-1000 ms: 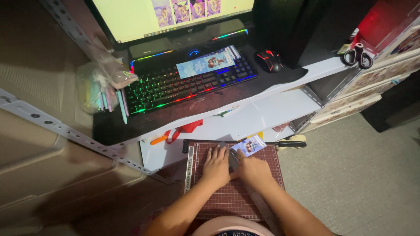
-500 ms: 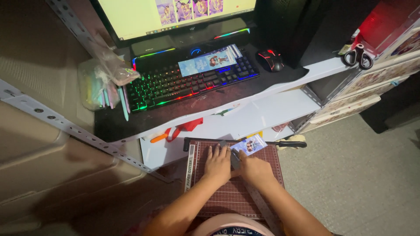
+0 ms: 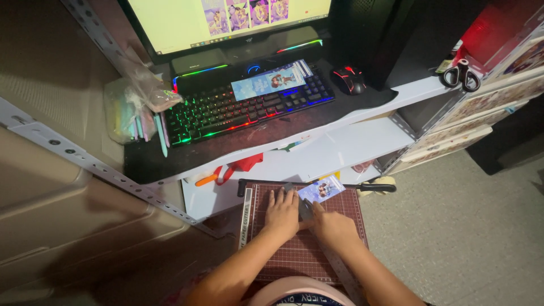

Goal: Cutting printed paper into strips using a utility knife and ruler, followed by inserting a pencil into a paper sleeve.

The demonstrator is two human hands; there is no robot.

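Note:
A dark red gridded paper cutter [image 3: 294, 255] rests across my lap, its black bar and handle [image 3: 374, 187] along the far edge. My left hand [image 3: 282, 212] lies flat on the grid, fingers pointing away from me. My right hand [image 3: 333, 228] rests beside it on a grey metal strip [image 3: 340, 269] that runs diagonally over the board. Its fingertips pin the near corner of a small printed card [image 3: 321, 190] lying at the board's far right. A small dark part [image 3: 306, 211] sits between the two hands.
A white shelf [image 3: 362, 141] ahead holds red-handled tools [image 3: 243, 165]. Above it, a black desk top carries a backlit keyboard [image 3: 238, 110] with a printed strip [image 3: 272, 79] on it, a mouse [image 3: 348, 79], a monitor [image 3: 170, 22] and bagged pens [image 3: 139, 107]. Scissors [image 3: 460, 73] hang right. A metal rail [image 3: 85, 164] crosses left.

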